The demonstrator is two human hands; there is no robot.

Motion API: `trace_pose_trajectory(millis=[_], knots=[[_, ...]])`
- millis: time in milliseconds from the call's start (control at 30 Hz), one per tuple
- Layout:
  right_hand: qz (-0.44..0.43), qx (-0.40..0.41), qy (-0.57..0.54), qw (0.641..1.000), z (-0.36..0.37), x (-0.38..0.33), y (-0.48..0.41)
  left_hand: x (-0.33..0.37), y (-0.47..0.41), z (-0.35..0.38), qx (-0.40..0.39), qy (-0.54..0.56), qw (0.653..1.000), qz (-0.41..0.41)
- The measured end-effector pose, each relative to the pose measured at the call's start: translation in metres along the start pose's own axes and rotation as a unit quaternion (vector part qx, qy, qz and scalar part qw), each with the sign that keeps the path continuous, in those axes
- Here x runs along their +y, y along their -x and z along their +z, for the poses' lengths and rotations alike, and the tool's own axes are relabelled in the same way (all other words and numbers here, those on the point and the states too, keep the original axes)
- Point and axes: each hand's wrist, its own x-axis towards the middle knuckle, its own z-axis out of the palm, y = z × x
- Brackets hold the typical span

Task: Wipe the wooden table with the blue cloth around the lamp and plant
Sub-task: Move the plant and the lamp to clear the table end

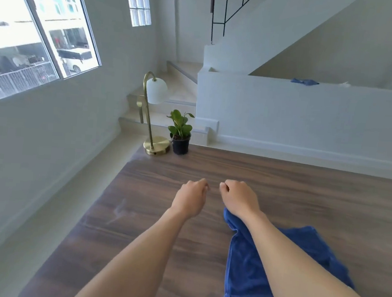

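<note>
A dark wooden table (281, 185) fills the lower view. A brass lamp (153, 112) with a white shade stands at its far left corner, and a small green plant (180, 133) in a black pot stands just right of the lamp's base. A blue cloth (249, 265) lies rumpled on the table at the near right, partly under my right forearm. My left hand (190, 198) and my right hand (239, 197) hover side by side over the middle of the table, fingers curled loosely, holding nothing. The cloth lies behind my right wrist, not in my fingers.
A white wall with a window (35, 35) runs along the table's left edge. Beyond the far edge are stair steps (171, 94) and a low white wall (310, 115) with another blue cloth (304, 81) on top.
</note>
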Motion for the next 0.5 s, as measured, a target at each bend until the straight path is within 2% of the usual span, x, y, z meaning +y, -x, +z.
trace_pose_trajectory(millis=[233, 367, 500], knots=[[0.036, -0.028, -0.113, 0.993, 0.03, -0.053, -0.091, -0.084, -0.072, -0.047, 0.062, 0.017, 0.994, -0.089], [0.067, -0.034, -0.169, 0.983, 0.054, -0.065, -0.14, -0.127, -0.118, -0.051, 0.066, 0.084, 0.984, -0.146], [0.077, -0.039, -0.203, 0.975, 0.072, -0.07, -0.183, -0.149, -0.164, -0.045, 0.064, 0.17, 0.971, -0.157]])
